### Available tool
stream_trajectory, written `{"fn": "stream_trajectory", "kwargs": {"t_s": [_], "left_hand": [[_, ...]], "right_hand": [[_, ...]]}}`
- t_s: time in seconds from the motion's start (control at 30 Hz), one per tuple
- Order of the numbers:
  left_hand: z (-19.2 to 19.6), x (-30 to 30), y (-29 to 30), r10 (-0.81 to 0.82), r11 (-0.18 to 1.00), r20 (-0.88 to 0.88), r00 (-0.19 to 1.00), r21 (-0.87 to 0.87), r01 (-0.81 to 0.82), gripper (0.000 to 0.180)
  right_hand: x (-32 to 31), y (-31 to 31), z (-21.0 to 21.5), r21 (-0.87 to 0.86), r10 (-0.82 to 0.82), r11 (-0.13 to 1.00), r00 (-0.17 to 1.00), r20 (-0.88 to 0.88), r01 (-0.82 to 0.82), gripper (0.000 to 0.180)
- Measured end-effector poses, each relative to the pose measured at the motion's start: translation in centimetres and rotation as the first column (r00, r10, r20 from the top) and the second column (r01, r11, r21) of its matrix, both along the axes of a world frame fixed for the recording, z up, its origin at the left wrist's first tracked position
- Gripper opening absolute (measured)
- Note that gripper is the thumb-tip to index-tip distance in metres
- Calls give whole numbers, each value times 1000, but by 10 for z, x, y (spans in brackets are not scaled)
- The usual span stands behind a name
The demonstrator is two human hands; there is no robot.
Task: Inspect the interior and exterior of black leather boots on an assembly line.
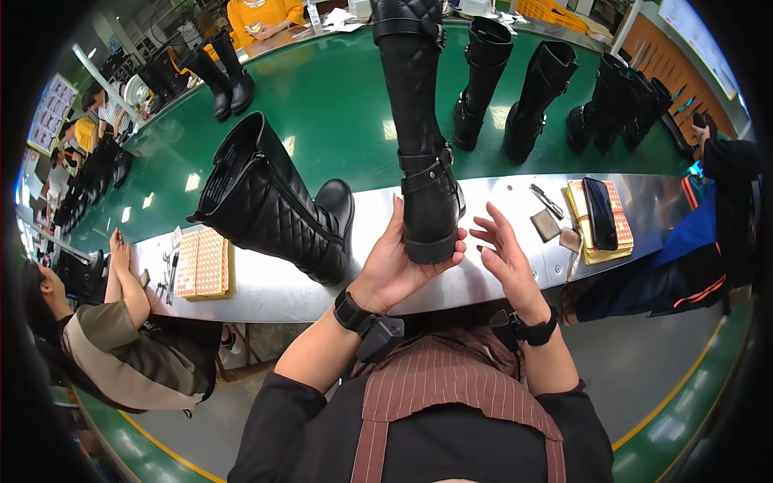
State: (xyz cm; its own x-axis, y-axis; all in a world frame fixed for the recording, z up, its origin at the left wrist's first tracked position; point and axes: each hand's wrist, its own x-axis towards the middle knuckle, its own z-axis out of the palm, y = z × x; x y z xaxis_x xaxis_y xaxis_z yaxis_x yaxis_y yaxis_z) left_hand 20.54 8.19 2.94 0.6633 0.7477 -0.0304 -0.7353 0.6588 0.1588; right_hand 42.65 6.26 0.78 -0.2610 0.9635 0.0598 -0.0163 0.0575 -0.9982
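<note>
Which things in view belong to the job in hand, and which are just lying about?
Job, by the look of it:
tall black quilted boot, in the left hand; right hand open beside it
black quilted boot with side zip, on the shiny metal ledge

Apparently just lying about:
black rectangular phone
red-patterned stack under it
flat brown square

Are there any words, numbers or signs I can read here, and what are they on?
None are clear enough to read out.
Boot in the left hand: held boot, no writing visible.
Quilted boot, inside lining: pale print, too small.
Left pad and right pad: rows of red marks, too small.
Wall board: blurred.
Bright panel, top right: blurred.
</note>
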Motion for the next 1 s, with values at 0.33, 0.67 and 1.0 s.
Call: {"fn": "stream_trajectory", "kwargs": {"t_s": [0.33,0.67,1.0], "left_hand": [[-19,-4,-21,221,929,-888,404,318,191,73],[34,-148,-92,395,912,-560,-729,143,384,49],[-31,-135,-38,587,802,-803,105,559,-208,41]], "right_hand": [[-58,0,13,111,-347,930,937,-52,350,45],[-31,11,-24,202,-108,978,944,313,45,53],[-47,16,-17,-176,3,984,999,54,6,52]]}}
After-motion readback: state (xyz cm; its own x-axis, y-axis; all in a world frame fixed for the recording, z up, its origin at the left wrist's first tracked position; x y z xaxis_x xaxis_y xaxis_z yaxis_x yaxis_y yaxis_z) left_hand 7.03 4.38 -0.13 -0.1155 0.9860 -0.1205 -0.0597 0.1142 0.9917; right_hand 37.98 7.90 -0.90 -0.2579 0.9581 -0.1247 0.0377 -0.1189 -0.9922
